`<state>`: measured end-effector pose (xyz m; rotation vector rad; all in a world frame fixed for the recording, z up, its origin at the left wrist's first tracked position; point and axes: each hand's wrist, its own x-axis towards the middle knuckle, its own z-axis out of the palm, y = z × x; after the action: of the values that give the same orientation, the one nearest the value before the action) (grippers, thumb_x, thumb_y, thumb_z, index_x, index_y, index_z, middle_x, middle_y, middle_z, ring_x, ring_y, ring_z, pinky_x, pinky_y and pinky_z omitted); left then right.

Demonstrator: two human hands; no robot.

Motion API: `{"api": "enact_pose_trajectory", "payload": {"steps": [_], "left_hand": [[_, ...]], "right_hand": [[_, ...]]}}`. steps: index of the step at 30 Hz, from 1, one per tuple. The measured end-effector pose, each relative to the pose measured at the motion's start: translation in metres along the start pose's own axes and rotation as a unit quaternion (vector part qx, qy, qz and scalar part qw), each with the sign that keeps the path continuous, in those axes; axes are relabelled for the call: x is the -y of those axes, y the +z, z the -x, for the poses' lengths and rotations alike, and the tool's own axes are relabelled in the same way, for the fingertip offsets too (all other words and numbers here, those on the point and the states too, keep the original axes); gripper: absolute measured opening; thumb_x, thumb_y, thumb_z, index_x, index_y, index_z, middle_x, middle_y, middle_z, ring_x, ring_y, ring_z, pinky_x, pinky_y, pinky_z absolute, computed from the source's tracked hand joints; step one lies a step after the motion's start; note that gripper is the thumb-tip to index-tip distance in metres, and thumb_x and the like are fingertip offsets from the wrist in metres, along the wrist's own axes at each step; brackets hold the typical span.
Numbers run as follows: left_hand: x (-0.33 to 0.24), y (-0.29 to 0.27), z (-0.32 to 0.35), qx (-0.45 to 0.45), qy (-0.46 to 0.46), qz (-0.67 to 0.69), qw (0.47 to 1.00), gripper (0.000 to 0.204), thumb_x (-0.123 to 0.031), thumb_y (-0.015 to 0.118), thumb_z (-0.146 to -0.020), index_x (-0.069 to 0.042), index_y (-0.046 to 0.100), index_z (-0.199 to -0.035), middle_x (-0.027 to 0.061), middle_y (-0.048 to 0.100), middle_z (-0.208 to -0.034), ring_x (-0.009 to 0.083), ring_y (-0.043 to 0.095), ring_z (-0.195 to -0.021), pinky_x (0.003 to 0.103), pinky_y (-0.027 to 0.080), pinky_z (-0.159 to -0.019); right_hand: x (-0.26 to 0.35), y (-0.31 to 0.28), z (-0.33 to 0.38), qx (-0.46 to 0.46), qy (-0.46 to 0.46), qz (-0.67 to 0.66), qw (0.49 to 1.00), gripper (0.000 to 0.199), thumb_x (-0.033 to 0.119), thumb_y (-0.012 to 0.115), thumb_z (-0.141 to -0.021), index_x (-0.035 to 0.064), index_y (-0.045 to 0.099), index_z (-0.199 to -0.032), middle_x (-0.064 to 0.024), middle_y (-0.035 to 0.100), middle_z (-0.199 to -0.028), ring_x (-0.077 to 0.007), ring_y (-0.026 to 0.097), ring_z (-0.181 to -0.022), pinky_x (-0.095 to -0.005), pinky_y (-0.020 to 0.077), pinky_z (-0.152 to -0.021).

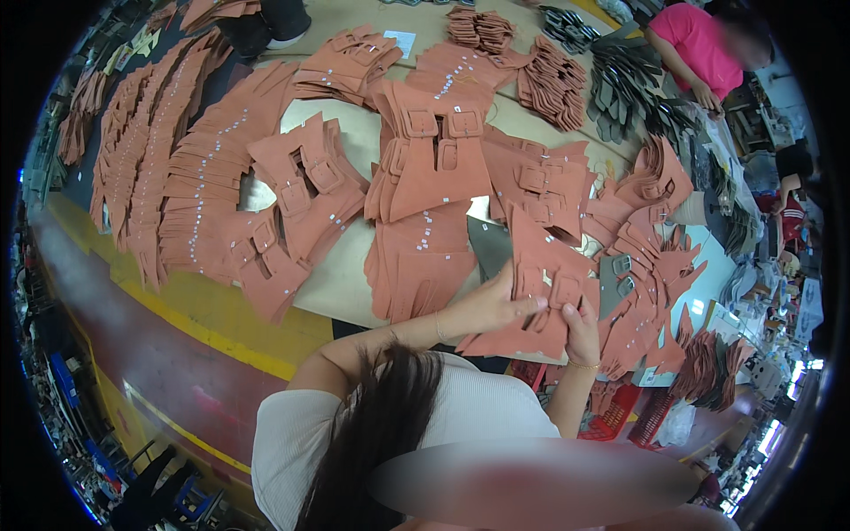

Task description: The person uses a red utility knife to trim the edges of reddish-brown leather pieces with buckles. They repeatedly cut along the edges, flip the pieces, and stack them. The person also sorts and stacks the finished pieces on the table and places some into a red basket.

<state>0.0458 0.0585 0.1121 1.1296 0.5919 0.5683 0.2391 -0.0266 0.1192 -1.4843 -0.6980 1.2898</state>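
Observation:
A terracotta leather shoe-upper piece with two covered buckles (534, 246) is held up in front of me, above the near edge of the table. My left hand (498, 305) grips its left side, with the thumb lying on its face near the buckles. On the other side, my right hand (582, 333) is closed on the right edge, its thumb close to the lower buckle. The fingers behind the piece are hidden. Just right of it lies a dark green piece with buckles (614, 281). A fanned stack of similar terracotta pieces (436, 146) rests beyond my hands.
Long overlapping rows of terracotta pieces with small white tags (199, 177) cover the table's left side. Dark green strips (620, 84) are heaped at the far right, near a person in a pink top (704, 49). Red baskets (611, 418) stand below the table's right edge.

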Motion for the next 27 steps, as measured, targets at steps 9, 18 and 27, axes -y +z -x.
{"api": "enact_pose_trajectory", "payload": {"steps": [9, 18, 27], "left_hand": [[-0.069, -0.115, -0.020, -0.301, 0.120, -0.430, 0.843, 0.068, -0.039, 0.069, -0.083, -0.002, 0.045, -0.135, 0.0247, 0.044, -0.134, 0.0391, 0.037, -0.129, 0.045, 0.033, -0.106], [-0.035, -0.178, -0.056, -0.407, 0.054, -0.424, 0.808, 0.088, -0.027, 0.072, -0.079, 0.004, 0.022, -0.145, 0.0311, 0.034, -0.142, 0.0407, 0.034, -0.133, 0.044, 0.031, -0.108], [-0.004, -0.178, -0.054, -0.452, 0.222, -0.493, 0.710, 0.082, -0.007, 0.077, -0.068, 0.008, 0.036, -0.138, 0.0236, 0.057, -0.125, 0.0355, 0.062, -0.107, 0.038, 0.053, -0.086]], "right_hand": [[0.057, -0.029, -0.001, 0.106, 0.051, 0.084, 0.989, 0.048, 0.027, 0.077, -0.073, -0.0036, 0.061, -0.106, -0.0038, 0.063, -0.094, -0.0100, 0.058, -0.082, -0.0262, 0.0474, -0.074], [0.065, 0.008, -0.047, 0.277, 0.128, 0.182, 0.935, 0.038, 0.013, 0.074, -0.077, -0.0067, 0.062, -0.107, -0.0056, 0.065, -0.095, -0.0097, 0.056, -0.087, -0.0263, 0.0463, -0.077], [0.060, 0.012, -0.071, 0.342, 0.133, 0.213, 0.906, 0.039, 0.017, 0.076, -0.077, -0.0061, 0.064, -0.106, -0.0097, 0.068, -0.093, -0.0112, 0.059, -0.084, -0.0270, 0.0464, -0.075]]}}
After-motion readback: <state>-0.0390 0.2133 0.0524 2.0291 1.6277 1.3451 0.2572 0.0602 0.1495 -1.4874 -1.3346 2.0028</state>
